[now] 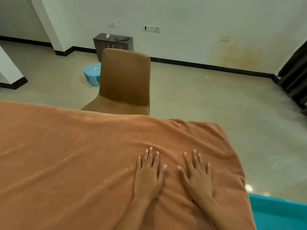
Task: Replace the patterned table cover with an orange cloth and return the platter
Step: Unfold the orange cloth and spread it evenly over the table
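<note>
An orange cloth (74,155) covers the whole tabletop and hangs over its right and far edges, with soft wrinkles near the far right corner. My left hand (148,173) and my right hand (196,175) lie flat on the cloth side by side, palms down, fingers spread, near the table's right end. Neither hand holds anything. The patterned cover and the platter are out of view.
A brown chair (124,82) stands at the table's far side. A light blue stool (92,73) sits on the floor behind it, near a dark low cabinet (113,44) against the wall. A teal object (279,213) shows at the lower right. Dark curtains (295,77) hang at right.
</note>
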`<state>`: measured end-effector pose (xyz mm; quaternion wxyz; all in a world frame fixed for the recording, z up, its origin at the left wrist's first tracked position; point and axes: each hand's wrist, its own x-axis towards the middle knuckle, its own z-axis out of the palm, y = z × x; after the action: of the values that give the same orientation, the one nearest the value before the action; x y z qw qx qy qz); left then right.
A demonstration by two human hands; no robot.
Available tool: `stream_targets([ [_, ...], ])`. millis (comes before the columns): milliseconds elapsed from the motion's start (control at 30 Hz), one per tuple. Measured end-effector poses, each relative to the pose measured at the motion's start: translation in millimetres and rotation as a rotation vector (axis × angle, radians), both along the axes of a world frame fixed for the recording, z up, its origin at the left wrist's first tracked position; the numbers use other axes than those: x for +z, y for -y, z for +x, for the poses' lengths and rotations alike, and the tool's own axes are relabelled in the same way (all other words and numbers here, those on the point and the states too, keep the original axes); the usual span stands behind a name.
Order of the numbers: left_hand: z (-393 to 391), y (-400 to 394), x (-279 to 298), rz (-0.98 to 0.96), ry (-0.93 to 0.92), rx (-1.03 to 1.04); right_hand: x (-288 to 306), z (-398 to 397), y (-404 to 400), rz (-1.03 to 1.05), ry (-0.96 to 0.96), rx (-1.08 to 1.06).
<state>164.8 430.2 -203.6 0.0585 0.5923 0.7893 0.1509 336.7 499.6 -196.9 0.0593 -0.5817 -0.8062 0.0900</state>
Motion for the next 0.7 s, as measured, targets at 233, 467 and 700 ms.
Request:
stream_targets([
  [233, 2.7, 2.8, 4.7, 0.027, 0.033, -0.013, 17.2, 19.1, -66.5, 0.037, -0.031, -0.333],
  [467, 6.1, 3.6, 10.1, 0.053, 0.075, 0.013, 19.7, 2.8, -70.8, -0.171, 0.025, -0.206],
  [700, 11.1, 6.3, 19.9, 0.155, 0.035, 0.091, 6.4, 14.2, 18.5, -0.051, 0.048, -0.198],
])
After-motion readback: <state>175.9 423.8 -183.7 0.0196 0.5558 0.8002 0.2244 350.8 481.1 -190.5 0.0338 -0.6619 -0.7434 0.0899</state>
